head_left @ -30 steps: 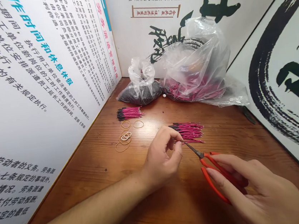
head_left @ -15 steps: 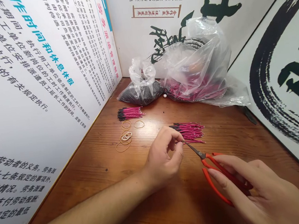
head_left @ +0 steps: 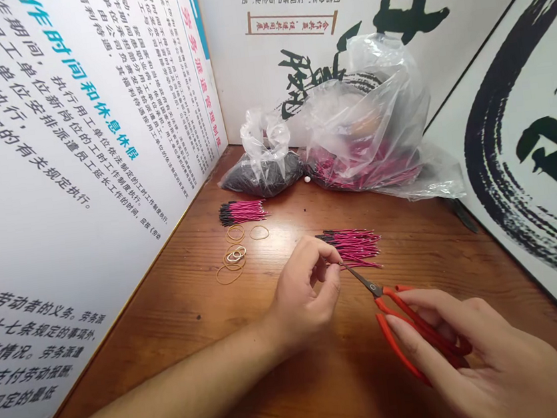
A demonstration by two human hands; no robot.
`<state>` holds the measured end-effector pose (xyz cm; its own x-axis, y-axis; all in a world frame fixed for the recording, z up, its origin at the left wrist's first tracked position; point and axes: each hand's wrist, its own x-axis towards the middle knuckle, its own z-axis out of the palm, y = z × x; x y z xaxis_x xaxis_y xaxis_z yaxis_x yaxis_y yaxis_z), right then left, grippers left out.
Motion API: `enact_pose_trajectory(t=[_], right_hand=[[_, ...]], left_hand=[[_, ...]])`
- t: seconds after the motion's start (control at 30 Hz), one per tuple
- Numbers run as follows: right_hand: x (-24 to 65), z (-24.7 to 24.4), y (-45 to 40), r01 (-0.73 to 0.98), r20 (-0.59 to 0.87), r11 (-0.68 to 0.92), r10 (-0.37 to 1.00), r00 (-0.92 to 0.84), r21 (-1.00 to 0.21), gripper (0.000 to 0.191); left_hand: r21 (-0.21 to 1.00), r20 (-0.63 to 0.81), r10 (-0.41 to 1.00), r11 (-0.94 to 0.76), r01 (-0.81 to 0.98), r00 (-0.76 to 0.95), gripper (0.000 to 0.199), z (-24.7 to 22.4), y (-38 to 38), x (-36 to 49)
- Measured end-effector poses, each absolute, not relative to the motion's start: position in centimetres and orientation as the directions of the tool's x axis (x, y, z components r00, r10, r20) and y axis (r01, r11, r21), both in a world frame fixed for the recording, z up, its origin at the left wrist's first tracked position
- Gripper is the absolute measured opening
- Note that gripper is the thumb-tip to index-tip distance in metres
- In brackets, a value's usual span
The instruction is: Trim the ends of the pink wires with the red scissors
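Note:
My right hand (head_left: 496, 352) grips red-handled scissors (head_left: 375, 290), fingers and thumb in the loops. The dark blades point up and to the left, to the fingertips of my left hand (head_left: 301, 293). Thumb and forefinger of that hand are pinched at the blade tip; what they hold is too small to make out. Just beyond lies a loose pile of pink wires with black ends (head_left: 353, 245). Another batch of such pink wires (head_left: 243, 211) lies neatly farther back on the left. Several rubber bands (head_left: 235, 255) are in front of that batch.
A clear plastic bag of black pieces (head_left: 267, 173) stands at the back. Beside it, a larger clear bag (head_left: 375, 131) holds more pink wires. Printed panels (head_left: 102, 162) enclose the wooden table (head_left: 209, 351) on the left, back and right. A small white bit (head_left: 307, 179) lies near the bags.
Hardly anything differs. Both hands and the scissors stay in nearly the same place, the blade tip still at the left fingertips.

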<state>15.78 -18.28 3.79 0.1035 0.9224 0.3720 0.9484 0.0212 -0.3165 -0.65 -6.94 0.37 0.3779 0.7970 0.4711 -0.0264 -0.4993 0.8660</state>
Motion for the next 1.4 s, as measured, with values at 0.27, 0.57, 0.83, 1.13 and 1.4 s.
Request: enact_pose_trajectory(t=[0.27,0.57,0.83,1.13,1.4], right_hand=[[15.0,3.5,-18.0,0.949,0.412,-0.058,0.891,0.189,-0.309,0.042],[16.4,3.8,-18.5,0.956,0.380,0.077,0.924,0.038,-0.283,0.023],[15.8,3.6,-18.9,0.929,0.339,0.002,0.932,0.132,-0.370,0.027],[15.4,4.0,-18.9,0.939,0.363,-0.070,0.911,0.198,-0.336,0.029],[15.5,4.1,-18.5,0.954,0.391,0.014,0.914,0.109,-0.299,0.027]], left_hand=[[0.872,0.459,0.799,-0.488,-0.025,0.388,0.009,0.4,-6.9,-0.6],[0.857,0.478,0.785,-0.515,-0.015,0.393,0.009,0.2,-6.9,-0.7],[0.834,0.509,0.758,-0.552,-0.015,0.408,0.009,0.2,-6.8,-0.7],[0.879,0.451,0.805,-0.476,-0.033,0.385,0.008,0.5,-7.0,-0.6],[0.882,0.442,0.807,-0.471,-0.024,0.392,0.007,0.5,-7.0,-0.6]])
